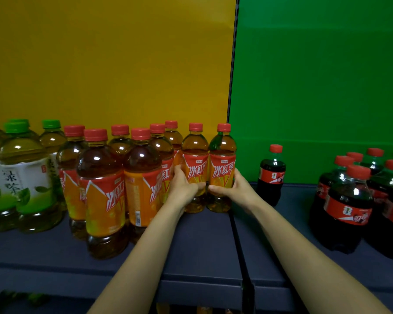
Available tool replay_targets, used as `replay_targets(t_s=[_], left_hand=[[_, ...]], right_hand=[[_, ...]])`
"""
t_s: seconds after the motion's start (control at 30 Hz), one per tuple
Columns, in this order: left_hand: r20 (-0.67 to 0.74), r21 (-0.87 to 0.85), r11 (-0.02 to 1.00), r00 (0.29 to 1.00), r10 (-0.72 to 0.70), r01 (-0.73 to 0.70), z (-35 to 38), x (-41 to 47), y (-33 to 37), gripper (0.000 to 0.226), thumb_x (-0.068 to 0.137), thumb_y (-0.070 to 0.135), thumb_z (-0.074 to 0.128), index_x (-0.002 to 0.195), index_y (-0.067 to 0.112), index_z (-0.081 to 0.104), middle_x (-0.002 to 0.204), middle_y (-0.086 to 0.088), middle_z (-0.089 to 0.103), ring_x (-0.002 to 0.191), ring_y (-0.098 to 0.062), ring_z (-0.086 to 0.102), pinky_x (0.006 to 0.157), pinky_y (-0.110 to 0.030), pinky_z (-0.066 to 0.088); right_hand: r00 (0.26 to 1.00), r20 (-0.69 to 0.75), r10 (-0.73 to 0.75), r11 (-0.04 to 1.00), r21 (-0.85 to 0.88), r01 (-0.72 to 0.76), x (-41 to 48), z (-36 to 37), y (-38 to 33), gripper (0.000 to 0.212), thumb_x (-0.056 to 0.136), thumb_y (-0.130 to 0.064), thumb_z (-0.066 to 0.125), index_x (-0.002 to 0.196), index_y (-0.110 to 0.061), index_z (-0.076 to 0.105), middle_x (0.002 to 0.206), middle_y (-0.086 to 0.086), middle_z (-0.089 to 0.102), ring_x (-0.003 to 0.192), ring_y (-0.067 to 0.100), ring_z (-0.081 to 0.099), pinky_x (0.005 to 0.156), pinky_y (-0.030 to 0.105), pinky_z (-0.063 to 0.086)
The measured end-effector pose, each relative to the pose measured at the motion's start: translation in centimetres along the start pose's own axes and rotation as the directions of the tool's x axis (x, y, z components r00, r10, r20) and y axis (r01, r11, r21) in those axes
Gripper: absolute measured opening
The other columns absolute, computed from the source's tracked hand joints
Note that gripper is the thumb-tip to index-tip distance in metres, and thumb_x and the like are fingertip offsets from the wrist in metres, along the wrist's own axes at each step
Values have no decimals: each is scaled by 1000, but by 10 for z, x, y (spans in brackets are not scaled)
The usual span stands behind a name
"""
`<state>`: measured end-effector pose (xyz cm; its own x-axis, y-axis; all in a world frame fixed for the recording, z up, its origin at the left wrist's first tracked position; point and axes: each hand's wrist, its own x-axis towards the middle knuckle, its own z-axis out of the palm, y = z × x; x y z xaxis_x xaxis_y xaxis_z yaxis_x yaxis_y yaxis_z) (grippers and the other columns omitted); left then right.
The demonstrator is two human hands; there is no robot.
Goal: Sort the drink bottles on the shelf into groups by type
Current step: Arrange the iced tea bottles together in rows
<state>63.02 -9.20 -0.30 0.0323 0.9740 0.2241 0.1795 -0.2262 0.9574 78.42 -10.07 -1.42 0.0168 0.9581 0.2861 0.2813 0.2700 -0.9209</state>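
Note:
Two iced black tea bottles with red caps and orange labels stand side by side at mid-shelf. My left hand (183,185) grips the left one (195,155). My right hand (233,189) grips the right one (222,155). Both bottles rest upright on the dark shelf (202,241), just right of a cluster of several more iced tea bottles (104,177). Green tea bottles (27,168) with green caps fill the far left. A lone cola bottle (271,175) stands to the right, and a group of cola bottles (349,200) sits at the far right.
A yellow back panel (111,60) is behind the left section and a green one (322,64) behind the right, split by a dark upright post (233,64). A seam runs down the shelf under the right bottle. More items show dimly on the lower shelf.

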Motion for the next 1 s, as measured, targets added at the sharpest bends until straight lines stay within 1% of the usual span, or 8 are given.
replay_targets(t_s=[0.2, 0.3, 0.43, 0.53, 0.63, 0.73, 0.8, 1.0], left_hand=[[-15, 16, 1000, 1000, 4, -4, 0, 2, -6, 85, 76, 13, 73, 141, 13, 20, 138, -10, 44, 126, -28, 45, 104, -47, 40], [13, 45, 999, 1000, -4, 3, -2, -4, -8, 86, 81, 16, 68, 146, 13, 11, 143, -8, 38, 131, -27, 38, 108, -46, 36], [116, 43, 999, 993, 17, -22, -19, -30, -8, 84, 85, 24, 65, 148, 19, 10, 147, 2, 32, 135, -17, 32, 112, -43, 30], [183, 16, 988, 972, 149, -155, -34, -71, -2, 54, 88, 11, 60, 136, 16, 37, 128, 5, 48, 125, -9, 44, 107, -29, 38], [4, 115, 914, 920, 392, -390, -51, -111, -1, 29, 86, 6, 61, 107, 25, 56, 108, 10, 61, 103, -2, 59, 86, -13, 47], [-317, 432, 741, 683, 658, -514, -72, -131, -5, 11, 85, 11, 59, 95, 17, 60, 95, 8, 59, 89, 0, 55, 80, -8, 42], [-402, 555, 676, 554, 729, -486, -81, -134, -9, 26, 83, 16, 57, 107, 7, 56, 106, 1, 53, 101, -5, 48, 92, -12, 38], [-332, 615, 721, 725, 604, -318, -70, -130, -17, 80, 78, 14, 70, 143, 2, 23, 142, -14, 37, 133, -22, 33, 111, -32, 29]], right_hand=[[1000, -11, 15, 998, -54, -15, -3, 5, -3, 80, 68, -20, 81, 131, -16, 32, 133, 5, 45, 123, 20, 45, 105, 40, 39], [982, -188, 0, 987, -156, -30, -14, 2, -18, 99, 68, -28, 80, 144, -13, 19, 144, 6, 27, 134, 22, 30, 111, 43, 31], [875, -365, -318, 934, -277, 224, -37, 6, -42, 59, 79, -17, 71, 129, -14, 41, 128, 0, 40, 119, 13, 43, 104, 27, 36], [880, -257, -399, 915, -182, 361, -44, 22, -57, 36, 83, -7, 64, 114, -18, 50, 115, 0, 53, 98, 3, 54, 84, 9, 44], [926, -31, -376, 922, -106, 371, -42, 46, -65, 34, 87, -3, 59, 118, -13, 50, 114, 1, 56, 104, 10, 56, 84, 11, 46], [940, 126, -316, 935, -127, 331, -35, 70, -62, 48, 90, -6, 55, 134, -9, 38, 132, 5, 48, 122, 13, 48, 99, 21, 42], [946, 163, -280, 943, -140, 303, -33, 84, -59, 58, 91, -10, 54, 142, -12, 27, 143, 4, 38, 130, 13, 39, 107, 28, 37], [963, 236, -128, 988, -49, 143, -26, 105, -59, 77, 90, -8, 56, 147, -18, 5, 150, 3, 28, 139, 17, 27, 112, 33, 28]])
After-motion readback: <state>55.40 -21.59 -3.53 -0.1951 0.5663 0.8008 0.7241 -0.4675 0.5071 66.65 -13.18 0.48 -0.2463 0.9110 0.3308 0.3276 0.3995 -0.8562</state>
